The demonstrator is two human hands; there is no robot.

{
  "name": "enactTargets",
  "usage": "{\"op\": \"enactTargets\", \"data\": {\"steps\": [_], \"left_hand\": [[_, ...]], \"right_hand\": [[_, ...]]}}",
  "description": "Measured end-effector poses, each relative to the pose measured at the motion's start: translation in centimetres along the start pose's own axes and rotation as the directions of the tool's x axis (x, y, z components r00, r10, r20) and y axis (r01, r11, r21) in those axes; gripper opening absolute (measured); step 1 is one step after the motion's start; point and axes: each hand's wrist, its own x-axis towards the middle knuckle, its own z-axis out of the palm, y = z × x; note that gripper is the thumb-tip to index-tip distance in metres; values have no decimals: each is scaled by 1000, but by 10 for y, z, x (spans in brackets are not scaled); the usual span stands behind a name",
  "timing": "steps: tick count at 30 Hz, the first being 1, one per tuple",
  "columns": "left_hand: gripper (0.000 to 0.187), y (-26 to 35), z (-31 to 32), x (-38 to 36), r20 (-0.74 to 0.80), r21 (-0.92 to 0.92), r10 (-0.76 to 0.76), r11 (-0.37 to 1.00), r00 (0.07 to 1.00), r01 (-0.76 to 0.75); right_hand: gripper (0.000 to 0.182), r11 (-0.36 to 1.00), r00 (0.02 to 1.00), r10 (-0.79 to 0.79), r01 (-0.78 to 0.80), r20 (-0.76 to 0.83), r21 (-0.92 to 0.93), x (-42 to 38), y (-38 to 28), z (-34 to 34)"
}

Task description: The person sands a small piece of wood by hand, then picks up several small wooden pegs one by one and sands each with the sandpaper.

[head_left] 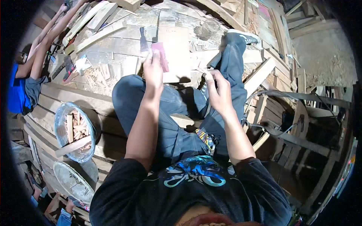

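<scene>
My left hand [153,73] is closed on a flat reddish-pink piece [160,56], which looks like folded sandpaper, with the thumb on top. It is held over the left edge of a pale wooden board [179,49] in front of me. My right hand [219,90] pinches a small thin wooden stick [201,70] between thumb and fingers, just right of the board's near end. A flat tool with a dark handle [143,37] lies left of the board. Small wooden sticks [202,45] lie on its right, near a clear glass jar [209,27].
On my left stand a blue-rimmed bucket [60,113] of wood pieces and a second bucket [62,182]. A red-and-black-handled tool [69,67] lies by shavings. Another person's arms [43,47] are at upper left. Cables [277,132] and timber gaps are on the right.
</scene>
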Motion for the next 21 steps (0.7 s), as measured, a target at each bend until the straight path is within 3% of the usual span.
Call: {"op": "enactTargets", "data": {"steps": [1,2,4,5,6,7,8,10,11,13,15,16,18,19,21], "left_hand": [[21,4,4,-7,56,86,87,992,995,-92],[20,2,3,-7,97,292,146,942,985,-168],[20,-4,0,-4,206,643,231,701,951,-309],[22,-22,-6,8,240,604,152,750,959,-270],[23,-16,-1,8,229,706,71,675,971,-216],[25,-28,-1,14,204,689,129,685,970,-236],[27,-41,-2,21,180,674,184,693,966,-257],[45,-33,3,14,277,911,489,142,827,-388],[43,-30,4,6,311,923,535,29,786,-385],[37,3,15,-20,328,759,239,509,914,-406],[28,8,23,-29,437,458,16,857,899,-238],[27,10,21,-36,576,341,-87,929,813,-143],[26,16,25,-49,619,311,-157,949,770,-56],[23,16,28,-50,648,341,-116,928,753,-151],[20,13,31,-52,625,298,-59,940,778,-169]], "right_hand": [[18,998,999,-40,42,-35,51,-1,3,1],[20,991,994,-81,87,-67,102,-2,6,3],[22,982,995,-72,82,-62,173,-4,13,4],[22,971,996,-60,72,-61,229,-4,16,8],[22,956,997,-47,63,-62,285,-5,20,12],[24,835,987,158,-120,-26,537,-8,20,20],[23,737,975,219,-184,29,650,-9,19,22],[20,490,937,312,-302,159,818,-10,19,23],[18,472,949,276,-270,150,839,-10,18,26],[17,523,961,240,-248,139,815,-7,16,26],[17,566,961,259,-229,93,792,-2,16,29],[17,600,962,264,-217,65,770,1,17,31],[18,614,964,261,-204,48,763,5,18,33],[18,595,966,254,-201,56,778,8,16,32],[18,571,963,263,-203,57,796,11,17,32]]}}
